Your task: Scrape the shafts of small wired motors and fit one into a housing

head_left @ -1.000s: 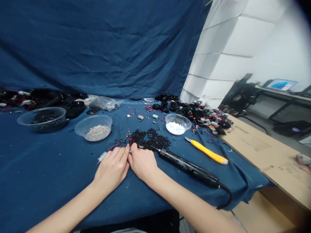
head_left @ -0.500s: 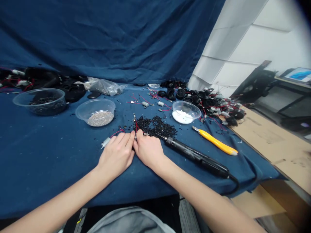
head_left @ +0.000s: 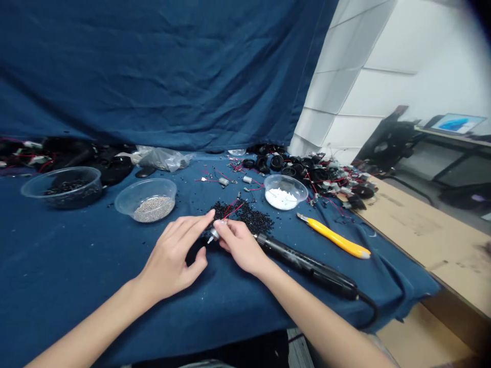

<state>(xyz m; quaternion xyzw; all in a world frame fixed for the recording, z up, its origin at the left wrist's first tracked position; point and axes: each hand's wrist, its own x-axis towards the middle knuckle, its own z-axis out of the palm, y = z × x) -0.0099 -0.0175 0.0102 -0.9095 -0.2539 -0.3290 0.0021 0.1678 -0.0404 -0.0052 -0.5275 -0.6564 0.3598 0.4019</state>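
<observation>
First, the left hand [head_left: 169, 260] is hovering with fingers loosely spread beside a small silver motor [head_left: 215, 234], which the right hand [head_left: 240, 245] is pinching between thumb and fingertips at the edge of black plastic pellets [head_left: 241, 217] (seemingly a wiring step; a steady hold looks called for next), just left of a soldering iron [head_left: 303, 266]

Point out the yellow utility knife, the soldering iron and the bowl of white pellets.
Yellow utility knife [head_left: 333, 237]: head view, yellow handle.
Soldering iron [head_left: 307, 268]: head view, black handle.
Bowl of white pellets [head_left: 286, 176]: head view, far rim.
</observation>
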